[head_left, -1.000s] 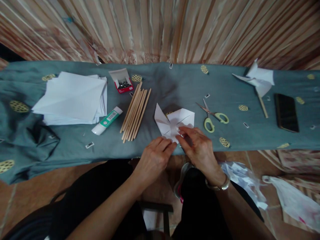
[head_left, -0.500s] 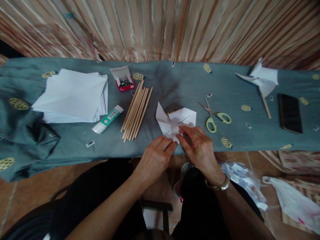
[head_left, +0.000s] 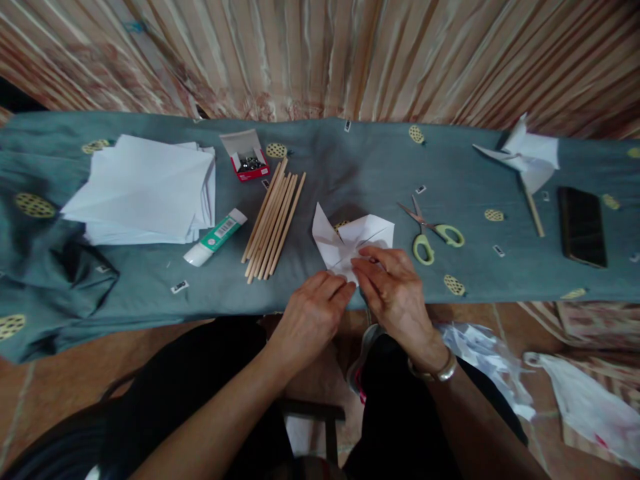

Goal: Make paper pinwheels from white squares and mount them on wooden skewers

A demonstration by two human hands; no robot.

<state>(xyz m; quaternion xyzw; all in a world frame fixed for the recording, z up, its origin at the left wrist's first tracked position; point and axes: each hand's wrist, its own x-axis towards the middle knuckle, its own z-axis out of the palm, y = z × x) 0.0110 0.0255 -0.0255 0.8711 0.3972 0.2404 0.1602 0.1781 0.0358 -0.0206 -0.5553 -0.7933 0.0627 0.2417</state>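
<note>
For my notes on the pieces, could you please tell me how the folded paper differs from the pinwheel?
The left hand and right hand hold the folded paper; the pinwheel lies apart from them. The pinwheel has a stick; none shows on the folded paper. The folded paper is central in view, the pinwheel far right. Both are white.

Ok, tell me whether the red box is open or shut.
Open: the box has its lid up, and shiny bits show inside.

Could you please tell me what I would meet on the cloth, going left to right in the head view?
Paper stack, glue, sticks, folded paper, scissors, pinwheel, phone. The box overlaps this order, so I left it out.
</note>
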